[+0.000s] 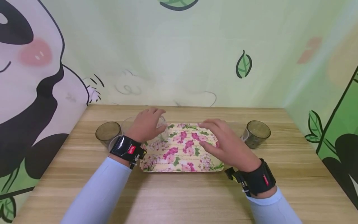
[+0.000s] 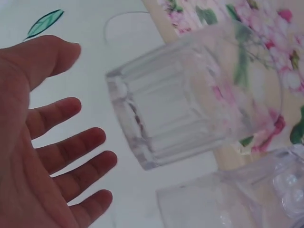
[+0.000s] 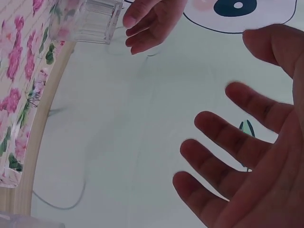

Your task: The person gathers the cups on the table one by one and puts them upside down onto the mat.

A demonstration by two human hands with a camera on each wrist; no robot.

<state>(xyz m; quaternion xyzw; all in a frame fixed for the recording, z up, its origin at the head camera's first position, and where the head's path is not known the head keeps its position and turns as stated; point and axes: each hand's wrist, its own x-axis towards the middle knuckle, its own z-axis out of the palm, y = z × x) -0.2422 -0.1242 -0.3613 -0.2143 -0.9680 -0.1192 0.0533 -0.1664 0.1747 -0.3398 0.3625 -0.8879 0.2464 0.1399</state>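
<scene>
A clear fluted glass (image 2: 161,104) stands mouth down on the left part of a floral tray (image 1: 187,152), its thick base upward. My left hand (image 1: 146,124) is close beside this glass. In the left wrist view a gap shows between its spread fingers (image 2: 78,140) and the glass. Over the tray's right edge hovers my right hand (image 1: 230,144), thumb and fingers apart, holding nothing. In the head view my left hand partly hides the clear glass.
Left of the tray a smoky brown glass (image 1: 108,132) stands near more clear glassware (image 1: 127,123). Another smoky glass (image 1: 257,133) is on the right, with clear glassware (image 1: 245,135) partly behind my right hand. A printed wall (image 1: 184,62) borders the wooden table (image 1: 179,199).
</scene>
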